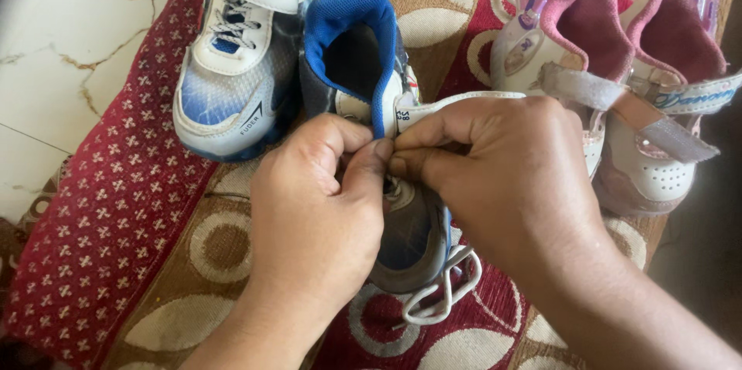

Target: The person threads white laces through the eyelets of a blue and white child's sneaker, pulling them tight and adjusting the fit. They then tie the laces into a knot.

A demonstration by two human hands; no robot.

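The blue-lined shoe (363,107) runs six to twelve o'clock under both hands; left hand (317,200) and right hand (510,177) pinch closed at its tongue, probably on the lace.

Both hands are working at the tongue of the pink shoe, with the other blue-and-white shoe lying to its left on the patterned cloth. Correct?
Not quite: in the head view the left hand and right hand work on the blue-lined shoe, not a pink one. The other blue-and-white shoe does lie left, on the patterned cloth.
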